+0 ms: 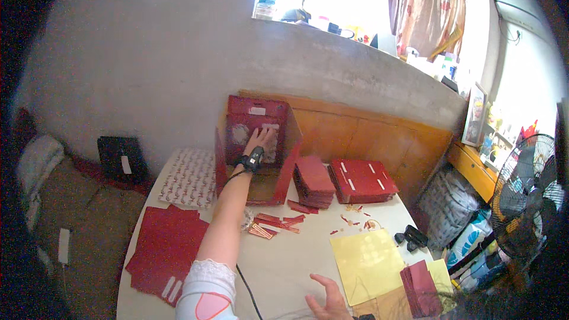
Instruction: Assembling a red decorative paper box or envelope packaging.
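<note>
My left hand (261,142), with a black device strapped at the wrist, reaches into an upright dark red box (293,160) whose near side is open. Its fingers lie stretched out against a dark red panel (259,120) at the back of the box, which has whitish patches and a small pale label. Whether anything thin lies under the palm I cannot tell. At the table's near edge my right hand (329,300) hovers with thumb and fingers apart and nothing in it. A yellow sheet (368,261) lies to its right.
Dark red sheets (163,249) cover the table's left side. Red strips (278,223) lie before the box; beside it stand a stack of red pieces (313,181) and red panels (363,179). Small black objects (412,237) sit at the right edge. A black cable (249,290) crosses the front.
</note>
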Demonstrator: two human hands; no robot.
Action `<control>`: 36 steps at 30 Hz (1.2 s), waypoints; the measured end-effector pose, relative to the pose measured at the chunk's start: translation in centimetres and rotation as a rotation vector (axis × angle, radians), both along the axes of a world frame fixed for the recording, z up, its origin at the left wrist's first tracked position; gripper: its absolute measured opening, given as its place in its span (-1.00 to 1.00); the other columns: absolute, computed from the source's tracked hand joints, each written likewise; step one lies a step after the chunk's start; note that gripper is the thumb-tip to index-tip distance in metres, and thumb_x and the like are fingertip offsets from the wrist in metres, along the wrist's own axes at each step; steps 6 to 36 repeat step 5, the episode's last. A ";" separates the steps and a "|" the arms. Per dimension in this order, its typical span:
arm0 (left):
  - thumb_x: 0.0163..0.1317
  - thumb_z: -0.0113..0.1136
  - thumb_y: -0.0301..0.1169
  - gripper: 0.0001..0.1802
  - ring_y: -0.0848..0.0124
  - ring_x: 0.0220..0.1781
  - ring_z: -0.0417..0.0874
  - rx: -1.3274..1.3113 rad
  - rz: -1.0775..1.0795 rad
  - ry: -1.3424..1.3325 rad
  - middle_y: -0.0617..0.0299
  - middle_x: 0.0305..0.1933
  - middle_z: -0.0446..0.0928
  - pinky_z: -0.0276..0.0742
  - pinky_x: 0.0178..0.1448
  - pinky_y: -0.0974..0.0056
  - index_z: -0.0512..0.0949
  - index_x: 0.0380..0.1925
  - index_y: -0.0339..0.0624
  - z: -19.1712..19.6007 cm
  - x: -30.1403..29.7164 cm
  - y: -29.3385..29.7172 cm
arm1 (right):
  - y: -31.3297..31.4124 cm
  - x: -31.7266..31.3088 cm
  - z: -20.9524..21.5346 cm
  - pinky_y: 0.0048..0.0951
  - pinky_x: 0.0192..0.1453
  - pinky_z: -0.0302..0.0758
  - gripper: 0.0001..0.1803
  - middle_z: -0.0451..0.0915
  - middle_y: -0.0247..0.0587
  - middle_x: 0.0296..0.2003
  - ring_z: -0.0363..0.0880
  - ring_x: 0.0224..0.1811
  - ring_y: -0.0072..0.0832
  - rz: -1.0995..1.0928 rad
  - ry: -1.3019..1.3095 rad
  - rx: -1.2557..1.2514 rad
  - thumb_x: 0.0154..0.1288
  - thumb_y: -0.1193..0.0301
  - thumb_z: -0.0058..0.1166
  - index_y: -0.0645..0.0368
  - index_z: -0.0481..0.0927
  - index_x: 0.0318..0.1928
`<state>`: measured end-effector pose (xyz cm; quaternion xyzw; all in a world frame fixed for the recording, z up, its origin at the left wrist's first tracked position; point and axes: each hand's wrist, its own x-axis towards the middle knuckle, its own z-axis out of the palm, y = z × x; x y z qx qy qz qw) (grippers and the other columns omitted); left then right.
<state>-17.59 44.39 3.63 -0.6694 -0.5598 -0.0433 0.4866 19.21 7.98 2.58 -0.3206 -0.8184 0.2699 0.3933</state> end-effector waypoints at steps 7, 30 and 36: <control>0.09 -0.04 -0.30 -0.39 0.04 0.30 0.04 0.016 0.064 -0.001 0.06 0.29 0.04 0.09 0.26 -0.08 0.16 0.22 0.03 -0.5 0.2 0.6 | -0.3 -0.4 0.8 -0.24 0.26 0.12 -0.43 0.25 0.15 0.08 0.19 0.17 -0.04 -0.042 -0.055 -0.151 0.11 0.50 -0.03 0.32 0.15 0.15; 0.09 -0.04 -0.30 -0.39 0.04 0.30 0.04 0.016 0.064 -0.001 0.06 0.29 0.04 0.09 0.26 -0.08 0.16 0.22 0.03 -0.5 0.2 0.6 | -0.3 -0.4 0.8 -0.24 0.26 0.12 -0.43 0.25 0.15 0.08 0.19 0.17 -0.04 -0.042 -0.055 -0.151 0.11 0.50 -0.03 0.32 0.15 0.15; 0.09 -0.04 -0.30 -0.39 0.04 0.30 0.04 0.016 0.064 -0.001 0.06 0.29 0.04 0.09 0.26 -0.08 0.16 0.22 0.03 -0.5 0.2 0.6 | -0.3 -0.4 0.8 -0.24 0.26 0.12 -0.43 0.25 0.15 0.08 0.19 0.17 -0.04 -0.042 -0.055 -0.151 0.11 0.50 -0.03 0.32 0.15 0.15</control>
